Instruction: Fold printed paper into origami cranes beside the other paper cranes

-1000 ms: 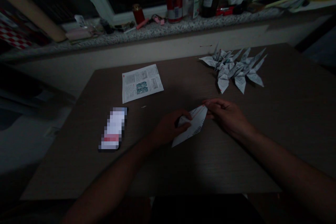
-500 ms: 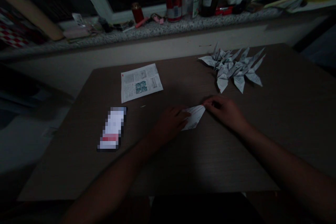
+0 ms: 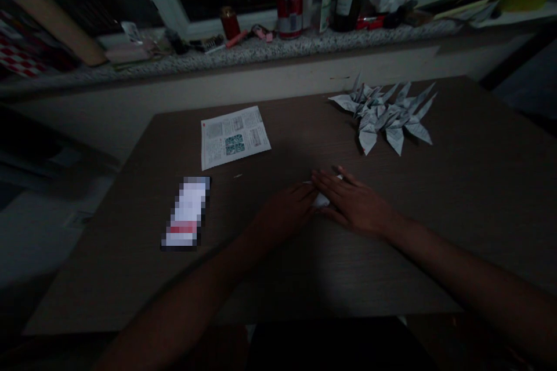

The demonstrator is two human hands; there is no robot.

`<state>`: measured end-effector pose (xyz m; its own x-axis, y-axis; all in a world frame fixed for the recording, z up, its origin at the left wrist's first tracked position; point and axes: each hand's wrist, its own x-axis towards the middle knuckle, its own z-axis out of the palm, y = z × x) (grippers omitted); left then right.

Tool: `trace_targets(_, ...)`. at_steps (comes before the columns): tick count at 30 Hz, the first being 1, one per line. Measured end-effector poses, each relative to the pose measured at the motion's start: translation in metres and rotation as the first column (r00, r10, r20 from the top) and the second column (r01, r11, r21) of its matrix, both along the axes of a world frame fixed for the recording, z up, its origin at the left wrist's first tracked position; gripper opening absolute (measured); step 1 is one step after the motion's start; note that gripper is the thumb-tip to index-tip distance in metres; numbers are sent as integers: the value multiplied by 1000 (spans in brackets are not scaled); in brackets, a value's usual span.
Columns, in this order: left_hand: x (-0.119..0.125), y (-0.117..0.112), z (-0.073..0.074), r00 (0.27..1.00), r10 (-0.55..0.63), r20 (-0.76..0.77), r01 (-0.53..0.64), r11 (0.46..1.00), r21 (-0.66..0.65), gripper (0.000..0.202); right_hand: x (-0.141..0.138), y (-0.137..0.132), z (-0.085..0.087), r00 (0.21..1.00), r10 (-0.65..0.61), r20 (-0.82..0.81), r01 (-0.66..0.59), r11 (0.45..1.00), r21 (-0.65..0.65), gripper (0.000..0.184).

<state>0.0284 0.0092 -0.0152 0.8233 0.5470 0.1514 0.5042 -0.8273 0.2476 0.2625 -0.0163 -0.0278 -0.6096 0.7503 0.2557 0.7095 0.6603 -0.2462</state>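
Left hand (image 3: 289,208), at nine o'clock, palm down, grip unclear; right hand (image 3: 357,200), at three, fingers extended, covering folded white paper (image 3: 322,201) on the brown table (image 3: 270,284); paper's direction and long axis hidden.

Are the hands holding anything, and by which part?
The folded paper: left hand over its left end, its grip hidden; right hand laid flat across its right part, not visibly gripping.

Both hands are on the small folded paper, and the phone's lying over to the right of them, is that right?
The side is wrong: the head view shows the phone to the left of the hands. The left hand and right hand are both on the small folded paper.
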Motion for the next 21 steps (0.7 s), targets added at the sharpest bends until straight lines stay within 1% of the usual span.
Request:
trace_targets(4, 1, -1, -2, 999, 30, 15, -30, 999, -19, 34, 5, 1, -6, 1000, 22, -1, -22, 999, -29, 76)
trace_targets(9, 2, -3, -2, 998, 50, 26, -49, 998, -48, 32, 24, 6, -6, 999, 4, 52, -2, 999, -39, 72)
trace_targets(13, 3, -3, -3, 999, 50, 19, -49, 998, -40, 33, 42, 8, -9, 996, -58, 62, 61, 997, -40, 72)
trace_targets(17, 3, -2, -5, 999, 43, -14, -43, 999, -29, 35, 55, 11, -11, 983, -160, 91, 161, 987, -5, 70)
trace_targets(19, 2, -1, -5, 999, 29, -22, -30, 999, -18, 36, 57, 12, -8, 978, -186, 93, 186, 982, 7, 69)
trace_targets(21, 1, 1, -4, 999, 6, -32, -6, 1000, -9, 37, 56, 12, -1, 976, -201, 80, 200, 980, 21, 68)
